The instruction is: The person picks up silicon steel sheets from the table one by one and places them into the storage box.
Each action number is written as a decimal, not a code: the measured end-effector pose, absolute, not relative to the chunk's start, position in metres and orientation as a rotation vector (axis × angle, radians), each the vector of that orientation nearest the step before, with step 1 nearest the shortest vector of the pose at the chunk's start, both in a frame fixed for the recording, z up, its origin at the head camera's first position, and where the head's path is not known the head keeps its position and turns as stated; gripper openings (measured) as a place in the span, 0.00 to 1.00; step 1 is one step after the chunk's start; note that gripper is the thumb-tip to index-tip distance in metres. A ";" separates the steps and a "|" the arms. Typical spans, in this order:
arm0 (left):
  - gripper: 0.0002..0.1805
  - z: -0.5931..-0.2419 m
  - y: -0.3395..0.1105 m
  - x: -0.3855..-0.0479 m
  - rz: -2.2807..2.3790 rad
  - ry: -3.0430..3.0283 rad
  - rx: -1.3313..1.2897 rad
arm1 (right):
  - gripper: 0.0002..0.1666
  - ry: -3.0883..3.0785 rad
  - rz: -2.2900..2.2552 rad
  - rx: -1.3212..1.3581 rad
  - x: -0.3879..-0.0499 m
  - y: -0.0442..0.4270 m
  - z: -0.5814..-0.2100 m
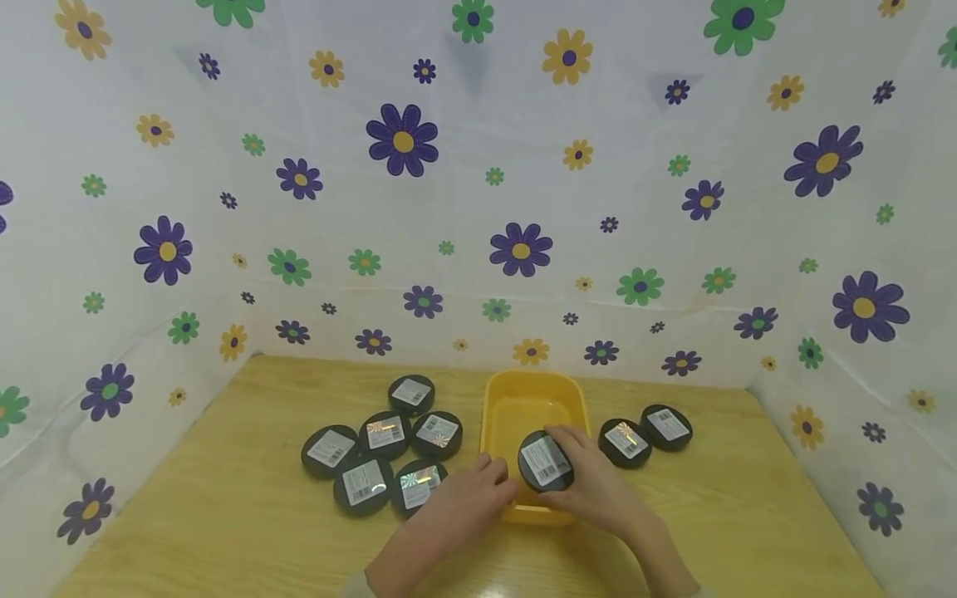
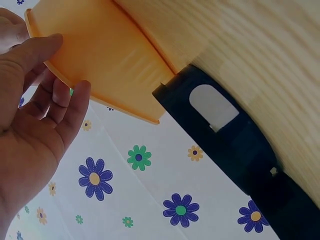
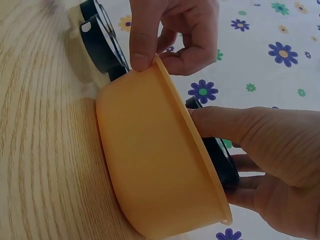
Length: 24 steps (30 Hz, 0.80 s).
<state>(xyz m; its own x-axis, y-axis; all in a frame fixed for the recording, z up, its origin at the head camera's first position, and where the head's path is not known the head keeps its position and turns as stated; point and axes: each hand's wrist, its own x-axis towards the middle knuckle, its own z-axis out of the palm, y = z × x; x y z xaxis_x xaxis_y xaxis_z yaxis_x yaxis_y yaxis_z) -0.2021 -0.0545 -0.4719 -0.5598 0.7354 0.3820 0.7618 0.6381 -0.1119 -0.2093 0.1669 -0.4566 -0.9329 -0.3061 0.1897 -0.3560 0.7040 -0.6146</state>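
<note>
A yellow plastic tub (image 1: 540, 515) stands in the middle of the table. My left hand (image 1: 465, 505) pinches its left rim between thumb and fingers; the left wrist view shows the thumb on the tub's outer wall (image 2: 100, 60). My right hand (image 1: 601, 490) grips a round flat black case (image 1: 544, 462) by its edges, label facing up, over the tub's opening. In the right wrist view that case (image 3: 220, 160) is tilted at the rim, partly hidden by the tub and my fingers. Much of the tub's floor is hidden from the head view.
Several similar labelled black cases (image 1: 385, 433) lie grouped left of the tub, one partly behind my left hand. Two more cases (image 1: 625, 442) lie to its right, touching. Flower-printed white cloth (image 1: 463, 208) walls in the wooden table (image 1: 247, 498) at the back and sides.
</note>
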 end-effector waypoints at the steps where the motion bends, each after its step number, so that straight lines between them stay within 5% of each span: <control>1: 0.08 -0.472 -0.055 -0.203 -0.092 -2.460 -1.183 | 0.52 -2.825 1.034 0.565 -0.210 0.166 -0.457; 24: 0.10 -0.471 -0.057 -0.203 -0.143 -2.495 -1.246 | 0.52 -2.894 1.043 0.821 -0.232 0.158 -0.472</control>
<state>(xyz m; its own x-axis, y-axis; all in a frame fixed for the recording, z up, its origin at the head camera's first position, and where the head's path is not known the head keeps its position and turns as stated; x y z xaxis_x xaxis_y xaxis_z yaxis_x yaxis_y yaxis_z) -0.2027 -0.0571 -0.4713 -0.5534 0.7560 0.3497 0.7910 0.6085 -0.0638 -0.2321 0.1584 -0.4715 -0.8661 -0.4824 0.1309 -0.4550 0.6525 -0.6059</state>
